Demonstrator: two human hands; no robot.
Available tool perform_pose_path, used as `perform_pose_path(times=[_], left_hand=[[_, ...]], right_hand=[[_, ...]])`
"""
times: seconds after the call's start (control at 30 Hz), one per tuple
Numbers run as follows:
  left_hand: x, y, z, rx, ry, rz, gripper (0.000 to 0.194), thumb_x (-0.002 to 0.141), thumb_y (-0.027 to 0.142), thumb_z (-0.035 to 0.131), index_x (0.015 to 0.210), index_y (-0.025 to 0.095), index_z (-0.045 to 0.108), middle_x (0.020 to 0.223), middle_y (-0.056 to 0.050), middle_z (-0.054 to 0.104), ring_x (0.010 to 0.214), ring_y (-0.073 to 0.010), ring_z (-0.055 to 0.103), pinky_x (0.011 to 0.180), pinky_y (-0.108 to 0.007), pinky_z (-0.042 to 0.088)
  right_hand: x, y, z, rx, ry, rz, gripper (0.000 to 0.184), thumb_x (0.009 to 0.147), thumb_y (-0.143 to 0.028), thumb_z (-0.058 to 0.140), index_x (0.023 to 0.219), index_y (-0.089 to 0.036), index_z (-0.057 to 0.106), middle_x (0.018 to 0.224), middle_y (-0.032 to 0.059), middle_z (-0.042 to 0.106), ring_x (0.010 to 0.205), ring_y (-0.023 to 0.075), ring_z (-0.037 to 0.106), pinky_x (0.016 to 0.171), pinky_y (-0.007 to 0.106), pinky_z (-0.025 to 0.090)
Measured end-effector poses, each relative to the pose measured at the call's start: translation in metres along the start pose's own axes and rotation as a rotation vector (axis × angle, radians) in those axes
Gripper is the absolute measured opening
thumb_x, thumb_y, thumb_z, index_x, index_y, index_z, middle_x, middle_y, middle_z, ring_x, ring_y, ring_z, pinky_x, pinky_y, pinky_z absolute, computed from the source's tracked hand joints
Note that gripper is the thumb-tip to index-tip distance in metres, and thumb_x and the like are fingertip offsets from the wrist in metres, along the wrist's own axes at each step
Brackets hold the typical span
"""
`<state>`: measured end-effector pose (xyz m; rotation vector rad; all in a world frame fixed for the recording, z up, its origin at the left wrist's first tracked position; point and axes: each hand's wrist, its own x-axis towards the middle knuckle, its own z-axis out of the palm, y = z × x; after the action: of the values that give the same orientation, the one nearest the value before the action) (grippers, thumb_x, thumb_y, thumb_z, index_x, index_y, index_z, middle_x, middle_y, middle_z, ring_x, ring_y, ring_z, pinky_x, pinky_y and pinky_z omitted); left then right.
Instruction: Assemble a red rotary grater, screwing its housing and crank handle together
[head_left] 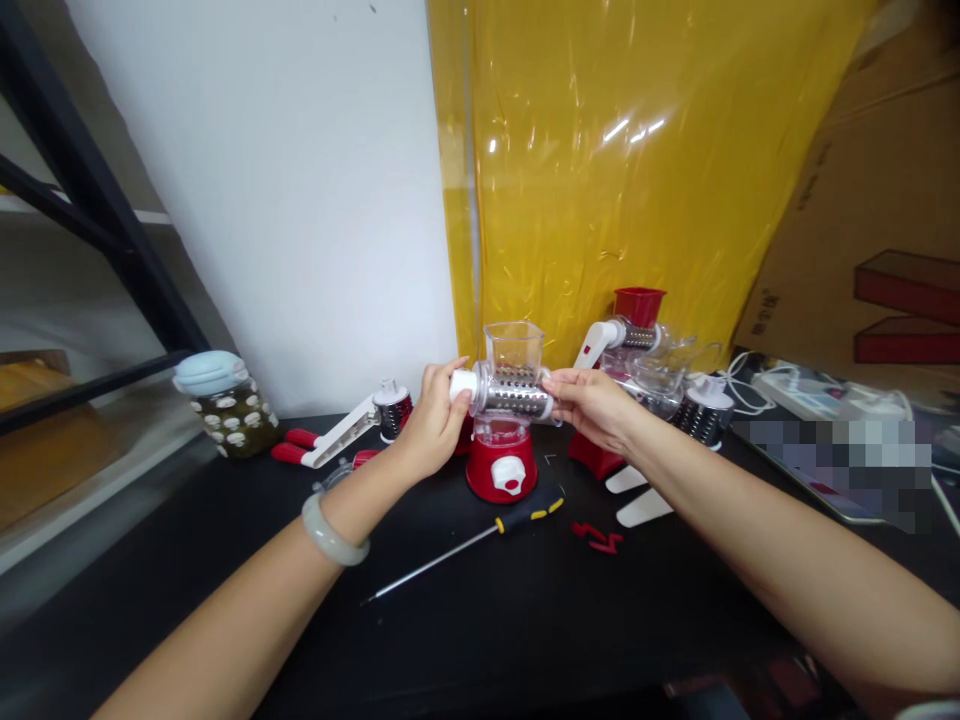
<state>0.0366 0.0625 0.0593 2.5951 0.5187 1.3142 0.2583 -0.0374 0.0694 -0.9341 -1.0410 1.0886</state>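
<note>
A rotary grater with a red base [501, 470], a white knob [508, 476] and a clear hopper [514, 347] stands upright on the black table. Its perforated metal drum [517, 392] lies sideways inside the clear housing. My left hand [433, 415] is closed around the white hub [463, 384] at the drum's left end. On the other side, my right hand [596, 405] pinches the housing's right rim, thumb and fingers together. In front of the base lies a long screwdriver [465, 547] with a black and yellow handle.
Left are a lidded jar [229, 405], a white crank handle [341, 437] and a spare drum [391, 410]. Another red grater [637, 335], a second drum [706, 410], white strips [643, 508] and red pieces [600, 540] lie right, near a tablet [806, 470] and cables.
</note>
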Motion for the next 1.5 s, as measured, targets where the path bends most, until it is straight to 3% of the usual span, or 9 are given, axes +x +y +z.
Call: perform_pose_path(times=[0.23, 0.47, 0.63, 0.8, 0.9, 1.03, 1.13, 1.27, 1.5], left_hand=[[0.001, -0.002, -0.003, 0.001, -0.003, -0.004, 0.038, 0.101, 0.034, 0.034, 0.134, 0.017, 0.039, 0.125, -0.013, 0.047, 0.124, -0.0251, 0.046, 0.109, -0.047, 0.035], [-0.001, -0.002, -0.003, -0.023, -0.007, -0.013, 0.039, 0.101, 0.035, 0.034, 0.134, 0.016, 0.039, 0.125, -0.014, 0.047, 0.124, -0.0243, 0.046, 0.11, -0.045, 0.035], [-0.001, -0.002, -0.003, -0.035, -0.013, -0.03, 0.04, 0.101, 0.036, 0.034, 0.135, 0.016, 0.038, 0.126, -0.013, 0.046, 0.126, -0.0238, 0.045, 0.111, -0.044, 0.034], [-0.002, -0.002, -0.004, -0.034, -0.015, -0.033, 0.038, 0.101, 0.035, 0.034, 0.135, 0.017, 0.038, 0.127, -0.013, 0.046, 0.126, -0.0236, 0.045, 0.111, -0.045, 0.034], [-0.002, -0.001, -0.004, -0.031, -0.019, -0.039, 0.039, 0.101, 0.035, 0.034, 0.135, 0.017, 0.038, 0.127, -0.013, 0.046, 0.126, -0.0235, 0.045, 0.111, -0.045, 0.034], [-0.001, -0.001, -0.004, -0.033, -0.025, -0.047, 0.041, 0.101, 0.036, 0.033, 0.136, 0.016, 0.037, 0.126, -0.014, 0.046, 0.125, -0.0241, 0.046, 0.11, -0.045, 0.034], [-0.002, 0.0, -0.004, -0.043, -0.031, -0.053, 0.041, 0.101, 0.036, 0.033, 0.137, 0.016, 0.037, 0.127, -0.013, 0.046, 0.125, -0.025, 0.046, 0.11, -0.047, 0.034], [-0.002, 0.001, -0.004, -0.106, -0.026, -0.092, 0.041, 0.101, 0.037, 0.033, 0.137, 0.017, 0.038, 0.126, -0.013, 0.045, 0.12, -0.0255, 0.05, 0.105, -0.047, 0.04], [-0.002, -0.001, -0.002, -0.145, -0.016, -0.113, 0.04, 0.101, 0.038, 0.034, 0.135, 0.018, 0.041, 0.123, -0.013, 0.046, 0.104, -0.0225, 0.056, 0.095, -0.044, 0.046]], right_hand=[[0.002, 0.008, -0.013, 0.057, -0.106, -0.03, 0.026, 0.078, -0.042, 0.071, 0.08, -0.016, 0.067, 0.075, 0.0057, 0.071, 0.07, 0.0153, 0.067, 0.074, 0.034, 0.057], [0.01, 0.01, -0.031, -0.114, -0.16, -0.108, 0.034, 0.06, -0.037, 0.083, 0.086, -0.018, 0.07, 0.082, 0.004, 0.072, 0.077, 0.0171, 0.068, 0.082, 0.039, 0.055], [0.022, 0.017, -0.029, -0.364, -0.051, -0.308, 0.032, 0.061, -0.044, 0.08, 0.076, -0.019, 0.068, 0.071, 0.0011, 0.068, 0.066, 0.0158, 0.063, 0.07, 0.035, 0.052], [0.028, 0.014, -0.025, -0.705, 0.14, -0.611, 0.016, 0.067, -0.025, 0.074, 0.063, -0.019, 0.06, 0.067, 0.0003, 0.058, 0.066, 0.0155, 0.054, 0.064, 0.03, 0.046], [0.033, 0.009, -0.025, -0.884, 0.215, -0.783, 0.008, 0.072, -0.018, 0.067, 0.07, -0.02, 0.06, 0.071, 0.0021, 0.058, 0.07, 0.0172, 0.053, 0.069, 0.032, 0.045], [0.039, 0.004, -0.027, -1.09, 0.105, -0.941, 0.007, 0.079, -0.017, 0.06, 0.082, -0.021, 0.065, 0.087, 0.0064, 0.068, 0.08, 0.0196, 0.06, 0.075, 0.033, 0.047], [0.043, 0.003, -0.027, -1.209, 0.051, -1.035, 0.013, 0.083, -0.016, 0.055, 0.075, -0.021, 0.064, 0.076, 0.0055, 0.068, 0.071, 0.0183, 0.06, 0.069, 0.03, 0.045], [0.047, 0.004, -0.029, -1.315, 0.059, -1.139, 0.016, 0.084, -0.014, 0.052, 0.072, -0.019, 0.062, 0.063, 0.0032, 0.06, 0.061, 0.0165, 0.052, 0.059, 0.028, 0.038], [0.05, 0.006, -0.024, -1.406, 0.095, -1.245, 0.025, 0.089, -0.016, 0.045, 0.068, -0.02, 0.057, 0.06, 0.0023, 0.051, 0.058, 0.0163, 0.044, 0.057, 0.029, 0.032]])
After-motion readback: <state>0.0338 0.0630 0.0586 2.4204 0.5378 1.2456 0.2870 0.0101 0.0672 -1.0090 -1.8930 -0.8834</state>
